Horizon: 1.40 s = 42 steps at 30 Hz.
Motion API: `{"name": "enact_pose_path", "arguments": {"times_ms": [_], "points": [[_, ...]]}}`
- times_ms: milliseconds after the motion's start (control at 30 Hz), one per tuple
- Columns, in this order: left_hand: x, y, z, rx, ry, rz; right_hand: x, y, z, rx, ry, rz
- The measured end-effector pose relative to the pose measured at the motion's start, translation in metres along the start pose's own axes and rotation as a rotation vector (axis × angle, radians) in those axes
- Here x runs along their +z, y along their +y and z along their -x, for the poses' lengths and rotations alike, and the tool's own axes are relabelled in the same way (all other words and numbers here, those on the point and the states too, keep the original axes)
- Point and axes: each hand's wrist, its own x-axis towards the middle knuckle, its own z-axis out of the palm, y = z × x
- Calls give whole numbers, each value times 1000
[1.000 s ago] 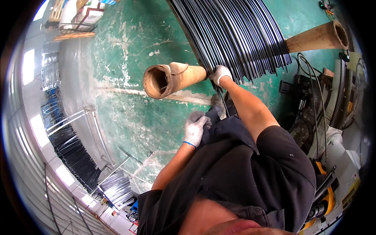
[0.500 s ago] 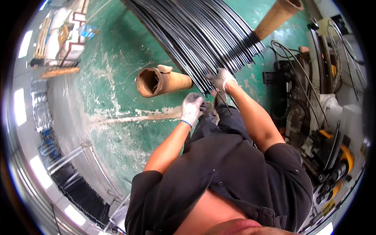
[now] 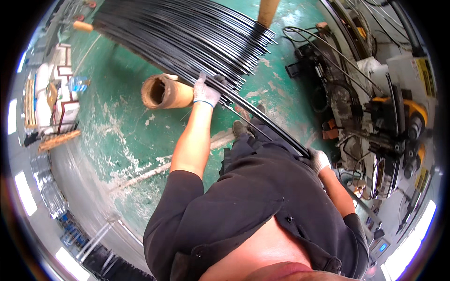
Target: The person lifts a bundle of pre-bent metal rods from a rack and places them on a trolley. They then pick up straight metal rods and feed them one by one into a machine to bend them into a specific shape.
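Observation:
A few long black rods stick out toward me from a wide layer of similar black rods. My left hand, in a pale knit glove with dark fingers, is closed round these rods near the layer's near edge. At their near ends, beside my right hip, my gloved right hand grips them; part of its fingers is hidden behind the rods. One thinner rod slants separately below the bundle. Just left of my left hand, a thick brown cardboard tube lies under the layer's edge.
Another brown tube supports the layer's far right side. On the right stands a dark, greasy machine with looping cables and yellow-black parts. Wrapped goods and a wooden pallet piece lie far left on the green floor.
My right hand has drawn the rods back to my right hip. My left hand has moved up from beside my legs and taken hold of them. The view has swung to the right.

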Motion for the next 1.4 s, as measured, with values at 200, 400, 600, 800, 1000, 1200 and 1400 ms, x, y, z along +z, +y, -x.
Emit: {"name": "enact_pose_path", "arguments": {"times_ms": [200,400,600,800,1000,1200,1400], "points": [[-36,-109,49,-182,-97,-254,65,109,121,247,299,71],[-27,-212,145,-545,-142,-112,122,147,160,409,669,149],[48,-219,183,-553,-253,-219,118,151,136,384,767,29],[124,-208,207,-272,-594,-435,191,260,145,514,744,-172],[205,-264,270,-79,-947,-595,214,311,78,611,868,-331],[247,-414,342,-13,-1280,-735,166,333,24,472,1103,-532],[331,-469,404,527,-1713,-1089,160,359,13,648,962,-747]]}}
